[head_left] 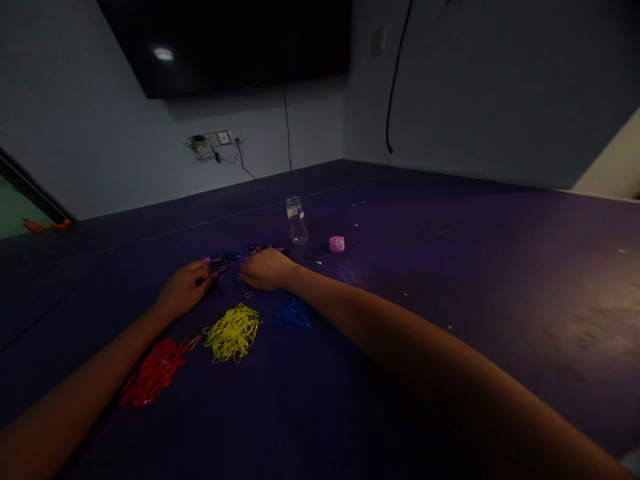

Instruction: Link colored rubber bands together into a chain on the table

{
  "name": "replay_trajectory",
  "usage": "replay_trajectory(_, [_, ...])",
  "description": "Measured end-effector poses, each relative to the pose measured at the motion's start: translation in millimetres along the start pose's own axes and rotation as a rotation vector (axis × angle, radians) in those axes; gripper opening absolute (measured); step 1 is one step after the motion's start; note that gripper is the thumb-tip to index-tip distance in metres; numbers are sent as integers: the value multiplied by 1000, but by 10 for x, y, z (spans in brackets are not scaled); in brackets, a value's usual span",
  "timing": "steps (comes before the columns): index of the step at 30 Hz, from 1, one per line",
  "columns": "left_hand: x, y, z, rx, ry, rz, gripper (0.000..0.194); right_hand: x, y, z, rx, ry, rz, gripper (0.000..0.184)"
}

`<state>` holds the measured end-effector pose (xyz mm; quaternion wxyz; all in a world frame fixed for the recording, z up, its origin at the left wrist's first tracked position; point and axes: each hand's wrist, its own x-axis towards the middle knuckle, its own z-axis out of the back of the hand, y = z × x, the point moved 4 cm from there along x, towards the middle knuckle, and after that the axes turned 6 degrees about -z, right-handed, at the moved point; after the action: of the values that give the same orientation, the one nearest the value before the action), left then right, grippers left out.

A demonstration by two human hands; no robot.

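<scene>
My left hand [185,288] is closed in a pinch at a small bunch of dark and pink rubber bands [219,275]. Facing it, my right hand [267,269] has its fingers curled down to the table; a pink band shows by the fingertips, but what they grip is hidden. Behind both hands lie mixed dark, blue and pink rubber bands [226,257]. Nearer to me are a yellow pile of rubber bands [233,332], a red pile [157,371] beside my left forearm, and a blue pile [294,314] beside my right forearm. One pink band [249,295] lies singly between the piles.
A clear jar [298,223] without a lid stands upright beyond my right hand. Right of it sits a small pink lump [337,244]. White scraps dot the purple table [475,280]. At the back are a wall with sockets [217,139], cables and a dark screen [240,40].
</scene>
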<state>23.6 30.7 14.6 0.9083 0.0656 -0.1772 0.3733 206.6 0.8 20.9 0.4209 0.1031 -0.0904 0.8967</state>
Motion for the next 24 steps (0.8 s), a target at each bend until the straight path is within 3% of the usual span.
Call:
replay_trajectory(13, [5,26,8,7,6,24,42,32,-10,-36,36,-45,18,34])
replay_trajectory(24, [-19,-12,-23,-28,-8,36,38,5,16,4,-28,20,-11,36])
